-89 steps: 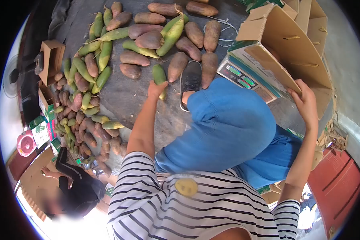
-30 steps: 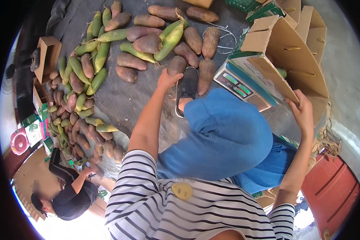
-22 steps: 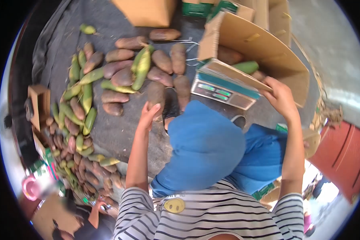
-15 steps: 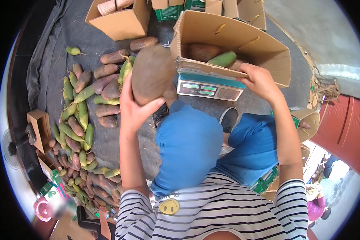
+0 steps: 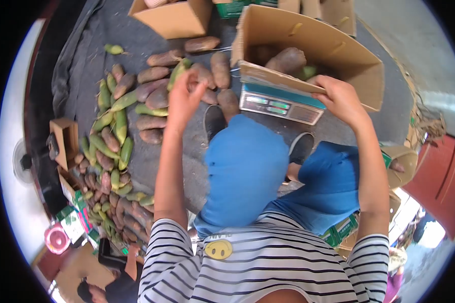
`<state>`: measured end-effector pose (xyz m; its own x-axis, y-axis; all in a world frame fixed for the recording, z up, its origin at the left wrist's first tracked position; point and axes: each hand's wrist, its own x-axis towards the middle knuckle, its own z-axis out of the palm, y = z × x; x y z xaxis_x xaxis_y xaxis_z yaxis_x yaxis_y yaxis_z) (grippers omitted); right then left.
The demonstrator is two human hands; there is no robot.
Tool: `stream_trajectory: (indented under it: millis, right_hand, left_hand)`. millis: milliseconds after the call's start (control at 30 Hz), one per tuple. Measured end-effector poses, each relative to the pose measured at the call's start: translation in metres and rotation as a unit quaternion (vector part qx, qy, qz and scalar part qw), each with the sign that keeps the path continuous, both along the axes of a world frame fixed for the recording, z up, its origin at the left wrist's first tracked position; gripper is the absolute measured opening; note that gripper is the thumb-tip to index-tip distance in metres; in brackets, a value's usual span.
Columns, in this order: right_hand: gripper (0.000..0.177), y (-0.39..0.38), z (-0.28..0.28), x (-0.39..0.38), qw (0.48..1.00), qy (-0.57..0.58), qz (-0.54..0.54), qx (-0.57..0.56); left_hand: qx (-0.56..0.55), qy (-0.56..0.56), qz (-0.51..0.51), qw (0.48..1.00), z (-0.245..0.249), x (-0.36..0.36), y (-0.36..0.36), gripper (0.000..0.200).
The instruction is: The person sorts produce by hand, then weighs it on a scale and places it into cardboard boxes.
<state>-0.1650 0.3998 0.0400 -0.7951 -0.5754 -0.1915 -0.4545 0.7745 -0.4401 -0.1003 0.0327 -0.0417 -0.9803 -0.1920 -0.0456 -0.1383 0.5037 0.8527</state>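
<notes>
My left hand [image 5: 186, 98] is over the loose radishes, its thumb and fingers apart and holding nothing. Just beyond the fingertips lies a green radish [image 5: 179, 72], with brownish-red radishes [image 5: 220, 69] beside it. My right hand [image 5: 338, 98] grips the near edge of an open cardboard box [image 5: 308, 25]. Inside the box, a large brownish-red radish [image 5: 286, 60] lies partly over a green one [image 5: 307, 73]. The box sits on a scale [image 5: 280, 106] with lit green displays; their digits are too small to read.
Green and reddish radishes [image 5: 120, 129] spread over the dark ground cloth [image 5: 136, 189] on the left. Another cardboard box [image 5: 179, 17] stands at the back, with more boxes behind the scale. A co-worker in dark clothing [image 5: 124, 285] is at the lower left.
The large brown radish has left my left hand, and a brownish-red one now shows on top inside the box. My right hand keeps its grip on the box edge. The view has shifted slightly.
</notes>
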Motion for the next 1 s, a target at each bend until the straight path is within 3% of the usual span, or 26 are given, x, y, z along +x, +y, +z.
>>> stream_trajectory:
  millis: [67,133,233,300,433,633,833,933,967,1000]
  right_hand:
    - [0.017,-0.001,0.001,0.001,1.0,0.005,0.001,-0.008]
    - [0.017,-0.005,0.006,0.0,1.0,0.01,-0.002,-0.007]
    - [0.017,-0.008,0.006,0.002,1.0,0.007,-0.009,0.003]
    - [0.017,-0.009,0.008,0.001,1.0,-0.008,-0.02,0.015]
    - [0.018,-0.014,0.007,0.002,1.0,0.009,-0.02,0.002]
    - [0.018,-0.02,0.01,0.002,0.999,-0.013,-0.045,0.027]
    - [0.018,-0.02,0.009,0.0,0.999,-0.006,-0.035,0.013]
    - [0.018,-0.02,0.01,0.001,0.999,-0.007,-0.026,0.017]
    - [0.018,-0.018,0.01,0.0,0.999,-0.008,-0.029,0.025]
    - [0.018,-0.016,0.011,0.0,0.999,-0.013,-0.03,0.026]
  left_hand:
    - [-0.093,-0.167,0.008,0.981,-0.051,0.046,-0.026,0.04]
    - [-0.168,-0.237,-0.024,0.957,-0.093,0.095,-0.034,0.047]
    - [-0.342,-0.205,0.016,0.917,-0.104,0.115,-0.043,0.06]
    - [-0.387,-0.145,0.08,0.907,-0.1,0.097,-0.059,0.073]
    - [-0.581,-0.036,0.039,0.812,-0.108,0.042,-0.098,0.078]
    - [-0.654,-0.255,-0.103,0.705,-0.142,0.005,-0.124,0.054]
    - [-0.678,-0.172,-0.086,0.71,-0.153,0.022,-0.133,0.055]
    - [-0.634,-0.098,-0.02,0.767,-0.148,0.036,-0.152,0.057]
    - [-0.569,-0.135,-0.033,0.811,-0.125,0.038,-0.156,0.062]
    - [-0.518,-0.084,-0.015,0.851,-0.115,0.044,-0.16,0.067]
